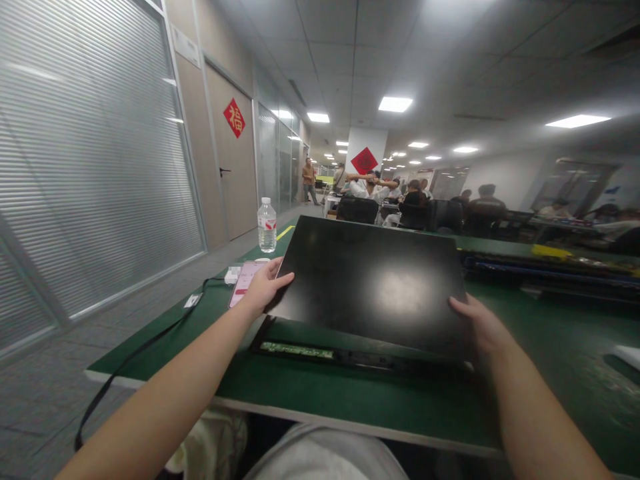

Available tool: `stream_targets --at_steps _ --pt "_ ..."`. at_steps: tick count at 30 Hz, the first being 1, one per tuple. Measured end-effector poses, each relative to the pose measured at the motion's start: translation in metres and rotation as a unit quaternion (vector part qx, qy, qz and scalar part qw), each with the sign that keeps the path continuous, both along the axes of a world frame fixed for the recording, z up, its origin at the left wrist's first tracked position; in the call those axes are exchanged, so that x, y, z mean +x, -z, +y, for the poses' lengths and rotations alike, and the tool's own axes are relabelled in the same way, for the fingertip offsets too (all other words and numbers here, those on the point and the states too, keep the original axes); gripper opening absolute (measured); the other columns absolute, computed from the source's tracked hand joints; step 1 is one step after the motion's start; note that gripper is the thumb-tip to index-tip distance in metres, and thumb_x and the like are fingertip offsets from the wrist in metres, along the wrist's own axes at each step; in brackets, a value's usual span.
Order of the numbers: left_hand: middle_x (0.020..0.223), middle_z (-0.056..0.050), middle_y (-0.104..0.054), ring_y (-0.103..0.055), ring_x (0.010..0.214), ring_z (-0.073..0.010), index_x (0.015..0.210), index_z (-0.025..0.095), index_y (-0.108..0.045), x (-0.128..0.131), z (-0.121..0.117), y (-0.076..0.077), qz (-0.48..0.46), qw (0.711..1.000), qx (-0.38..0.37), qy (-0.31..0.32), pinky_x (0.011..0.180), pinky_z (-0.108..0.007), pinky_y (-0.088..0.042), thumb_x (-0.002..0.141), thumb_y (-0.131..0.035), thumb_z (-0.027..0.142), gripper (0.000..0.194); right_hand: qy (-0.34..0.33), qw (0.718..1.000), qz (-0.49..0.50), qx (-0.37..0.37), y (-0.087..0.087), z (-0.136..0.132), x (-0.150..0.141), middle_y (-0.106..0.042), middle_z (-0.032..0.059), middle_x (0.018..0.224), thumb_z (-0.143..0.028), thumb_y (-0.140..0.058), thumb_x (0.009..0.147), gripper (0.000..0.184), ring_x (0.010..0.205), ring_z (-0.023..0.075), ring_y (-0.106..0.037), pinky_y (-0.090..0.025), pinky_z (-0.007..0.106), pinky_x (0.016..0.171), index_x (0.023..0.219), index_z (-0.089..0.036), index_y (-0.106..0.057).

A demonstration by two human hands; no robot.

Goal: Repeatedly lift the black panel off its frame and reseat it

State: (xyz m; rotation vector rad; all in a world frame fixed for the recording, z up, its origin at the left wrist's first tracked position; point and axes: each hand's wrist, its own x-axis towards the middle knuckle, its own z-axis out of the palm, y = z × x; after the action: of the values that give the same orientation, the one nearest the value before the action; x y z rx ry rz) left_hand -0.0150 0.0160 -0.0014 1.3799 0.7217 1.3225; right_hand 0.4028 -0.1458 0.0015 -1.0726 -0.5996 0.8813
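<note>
Between my two hands is a flat black display panel (345, 280), tilted with its far edge raised above the table. My left hand (265, 287) grips its left edge, thumb on the dark face and fingers behind. On the opposite edge my right hand (483, 323) holds on the same way, slightly blurred, its fingers mostly hidden. Beneath the panel's near edge lies a black frame (360, 360) with a strip of green circuit board (297, 350) in it. The panel hides most of that frame.
A green-topped table (320, 400) carries everything. Left of the panel are a water bottle (267, 227), a phone (245, 283) and a black strap (155, 330). Long dark parts (540, 273) and a yellow item (551, 251) lie at right. Several people sit farther back.
</note>
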Motion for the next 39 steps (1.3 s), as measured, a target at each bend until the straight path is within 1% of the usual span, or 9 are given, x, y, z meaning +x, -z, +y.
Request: stream_targets --at_steps 3,7,12,17,20,25,32,36,39 --pt "0.126 -0.013 -0.068 -0.061 0.121 -0.0322 0.12 0.016 -0.057 0.0 -0.003 -0.004 0.001 0.999 0.033 -0.01 0.103 -0.046 -0.047 0.057 -0.087 0.043 0.074 -0.049 0.999 0.005 -0.021 0.002 0.0 0.001 -0.076 0.0071 0.095 -0.007 -0.078 0.063 0.04 0.094 0.0276 -0.072 -0.057 0.046 0.087 0.1 -0.02 -0.068" --pt "0.123 -0.011 -0.07 -0.066 0.113 -0.0301 0.121 0.02 -0.051 0.0 -0.007 -0.005 -0.01 0.998 0.056 -0.008 0.098 -0.044 -0.051 0.06 -0.086 0.044 0.074 -0.035 0.999 -0.001 -0.006 0.004 0.001 0.002 -0.075 0.0064 0.099 -0.012 -0.08 0.065 0.042 0.098 0.0266 -0.071 -0.056 0.045 0.089 0.103 -0.022 -0.067" --pt "0.11 -0.007 -0.074 -0.069 0.105 -0.0272 0.116 0.022 -0.049 0.001 -0.002 0.0 -0.035 0.994 0.104 0.002 0.097 -0.045 -0.052 0.065 -0.086 0.04 0.066 -0.048 0.993 -0.094 0.048 0.012 0.005 0.007 -0.075 0.0065 0.107 -0.025 -0.084 0.064 0.045 0.109 0.03 -0.067 -0.051 0.048 0.098 0.106 -0.026 -0.068" --pt "0.121 -0.008 -0.07 -0.064 0.117 -0.0268 0.115 0.024 -0.049 0.001 0.003 0.003 -0.045 0.988 0.147 -0.019 0.104 -0.045 -0.048 0.067 -0.085 0.037 0.062 -0.048 0.982 -0.161 0.085 0.021 0.009 0.012 -0.075 0.0056 0.11 -0.035 -0.084 0.067 0.046 0.115 0.0315 -0.064 -0.047 0.051 0.103 0.11 -0.03 -0.068" --pt "0.123 -0.008 -0.069 -0.062 0.119 -0.0268 0.114 0.024 -0.049 0.002 0.002 0.002 -0.039 0.988 0.147 -0.02 0.106 -0.046 -0.046 0.068 -0.084 0.035 0.059 -0.036 0.982 -0.164 0.082 0.022 0.009 0.012 -0.075 0.0061 0.11 -0.035 -0.084 0.067 0.049 0.115 0.0317 -0.064 -0.048 0.051 0.103 0.113 -0.03 -0.068" --pt "0.118 -0.007 -0.071 -0.061 0.12 -0.0275 0.111 0.023 -0.049 0.005 -0.001 0.002 -0.041 0.99 0.132 -0.012 0.106 -0.048 -0.044 0.066 -0.084 0.032 0.057 -0.024 0.988 -0.15 0.041 0.02 0.009 0.012 -0.074 0.0074 0.111 -0.033 -0.083 0.067 0.053 0.113 0.0326 -0.065 -0.051 0.05 0.1 0.117 -0.029 -0.066" --pt "0.107 -0.004 -0.072 -0.066 0.109 -0.027 0.105 0.023 -0.049 0.008 -0.006 0.004 -0.041 0.996 0.078 0.021 0.099 -0.045 -0.048 0.065 -0.082 0.027 0.053 0.01 0.989 -0.146 -0.026 0.019 0.011 0.013 -0.076 0.0082 0.105 -0.025 -0.077 0.069 0.045 0.107 0.0328 -0.068 -0.054 0.048 0.096 0.113 -0.028 -0.068" --pt "0.11 -0.005 -0.071 -0.064 0.111 -0.0269 0.103 0.022 -0.05 0.01 -0.005 0.01 -0.02 0.998 0.048 0.017 0.097 -0.043 -0.048 0.063 -0.081 0.023 0.051 0.007 0.989 -0.129 -0.072 0.02 0.013 0.018 -0.077 0.0091 0.1 -0.022 -0.075 0.069 0.044 0.098 0.0325 -0.071 -0.057 0.048 0.09 0.112 -0.026 -0.068" --pt "0.103 -0.003 -0.071 -0.066 0.104 -0.0257 0.102 0.021 -0.05 0.011 -0.004 0.016 -0.011 1.0 0.022 0.019 0.093 -0.042 -0.05 0.062 -0.079 0.022 0.05 -0.022 0.988 -0.115 -0.099 0.022 0.014 0.02 -0.077 0.0099 0.096 -0.021 -0.074 0.069 0.047 0.09 0.0322 -0.073 -0.059 0.048 0.082 0.116 -0.026 -0.067"
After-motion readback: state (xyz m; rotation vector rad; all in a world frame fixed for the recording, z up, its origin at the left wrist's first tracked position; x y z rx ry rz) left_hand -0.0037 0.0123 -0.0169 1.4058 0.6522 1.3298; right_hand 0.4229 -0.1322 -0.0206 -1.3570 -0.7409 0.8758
